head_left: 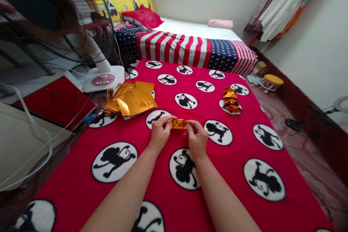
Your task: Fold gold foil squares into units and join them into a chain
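Note:
Between my two hands is a small folded piece of shiny gold foil paper (178, 124), held by its ends just over the red cloth. My left hand (160, 133) pinches its left end with thumb and fingers. At the right end, my right hand (197, 137) pinches it the same way. A loose pile of flat gold foil sheets (137, 99) lies on the cloth to the left. Off to the right sits a short row of folded gold foil pieces (231, 100), pressed against one another.
The red cloth (168, 206) with monkey circles covers the surface before me. A fan (102, 61), its blades blurred, stands at the left near a cable (50, 145). Behind are a bed with a flag-patterned cover (174, 48) and a yellow stool (273, 79).

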The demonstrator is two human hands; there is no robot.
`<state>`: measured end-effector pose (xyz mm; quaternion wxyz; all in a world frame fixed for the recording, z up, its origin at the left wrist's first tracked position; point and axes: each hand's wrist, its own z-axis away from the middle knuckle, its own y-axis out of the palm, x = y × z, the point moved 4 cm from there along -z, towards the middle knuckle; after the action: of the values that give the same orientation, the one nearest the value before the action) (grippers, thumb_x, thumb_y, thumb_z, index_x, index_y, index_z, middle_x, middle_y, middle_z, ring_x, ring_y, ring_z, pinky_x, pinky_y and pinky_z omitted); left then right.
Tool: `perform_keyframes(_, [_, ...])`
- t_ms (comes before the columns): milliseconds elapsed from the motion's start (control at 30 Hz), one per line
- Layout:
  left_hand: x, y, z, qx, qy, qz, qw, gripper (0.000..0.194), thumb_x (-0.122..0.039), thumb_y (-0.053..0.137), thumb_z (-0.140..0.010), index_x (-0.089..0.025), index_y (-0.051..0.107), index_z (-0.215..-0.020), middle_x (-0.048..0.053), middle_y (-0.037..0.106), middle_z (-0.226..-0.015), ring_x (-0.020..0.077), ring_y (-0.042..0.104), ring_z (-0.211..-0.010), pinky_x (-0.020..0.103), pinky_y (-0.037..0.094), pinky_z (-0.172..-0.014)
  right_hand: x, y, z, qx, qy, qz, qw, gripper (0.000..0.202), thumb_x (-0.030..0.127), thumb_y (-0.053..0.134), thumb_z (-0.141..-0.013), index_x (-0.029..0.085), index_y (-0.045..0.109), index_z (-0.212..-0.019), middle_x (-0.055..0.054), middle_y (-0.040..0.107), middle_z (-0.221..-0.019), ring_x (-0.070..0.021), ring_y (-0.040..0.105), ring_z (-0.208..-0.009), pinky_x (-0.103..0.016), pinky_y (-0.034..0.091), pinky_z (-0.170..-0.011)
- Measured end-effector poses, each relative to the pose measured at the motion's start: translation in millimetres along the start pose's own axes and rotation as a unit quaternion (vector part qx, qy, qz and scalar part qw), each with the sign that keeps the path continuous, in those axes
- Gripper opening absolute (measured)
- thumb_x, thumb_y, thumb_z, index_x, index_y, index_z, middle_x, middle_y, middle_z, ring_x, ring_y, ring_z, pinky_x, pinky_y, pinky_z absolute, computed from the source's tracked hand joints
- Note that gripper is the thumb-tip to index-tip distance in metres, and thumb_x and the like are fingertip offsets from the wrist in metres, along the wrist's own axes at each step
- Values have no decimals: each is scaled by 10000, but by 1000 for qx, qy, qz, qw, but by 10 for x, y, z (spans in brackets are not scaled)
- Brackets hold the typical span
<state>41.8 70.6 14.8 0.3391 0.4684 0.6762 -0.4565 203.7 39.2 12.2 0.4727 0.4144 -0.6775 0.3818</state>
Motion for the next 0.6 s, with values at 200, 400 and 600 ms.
perform_keyframes(200, [-45,-2,-7,8,21,-9,1000,316,-87,483,-841,-209,757,-942,54,737,-948,178,674,-891,284,528,-821,13,-1,5,0,-3,-5,1000,170,309,574,-861,185,676,-916,-14,668,-749,-129,592,-510,-245,467,-490])
perform_keyframes(400, [-42,-8,-6,3,21,-9,1000,314,-91,487,-847,-207,754,-966,53,739,-968,179,676,-906,286,526,-848,-2,4,6,4,4,-4,1000,172,322,584,-867,186,673,-925,-12,668,-752,-129,595,-518,-245,474,-500])
perform_keyframes(600, [-20,-6,-5,3,20,-6,1000,281,-95,501,-846,-183,753,-931,59,741,-946,178,678,-901,283,525,-850,11,4,2,5,0,-5,1000,173,321,586,-865,181,673,-919,-8,662,-734,-124,590,-506,-239,469,-491])
